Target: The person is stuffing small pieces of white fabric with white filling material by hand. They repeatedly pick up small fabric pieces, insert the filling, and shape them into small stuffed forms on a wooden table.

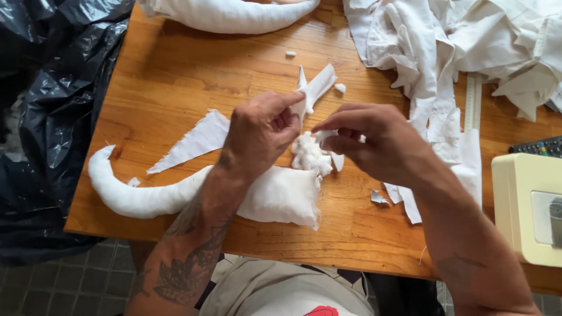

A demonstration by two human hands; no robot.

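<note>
A varnished orange-brown wooden table [175, 76] fills most of the view, its near edge above grey floor tiles [76, 281] — crumpled black plastic sheeting [47, 117] hangs off its left side. The left hand [260, 131] pinches a strip of white cloth [316, 86] between thumb and forefinger. The right hand [374, 140] has its fingertips closed on a tuft of white stuffing [308, 155] at the open end of a long curved white stuffed fabric tube [146, 196] lying near the table's front edge. A heap of white cloth scraps [468, 41] covers the far right corner — a cream plastic box [527, 205] sits at the right edge. A second stuffed white tube [228, 14] lies at the far edge.
</note>
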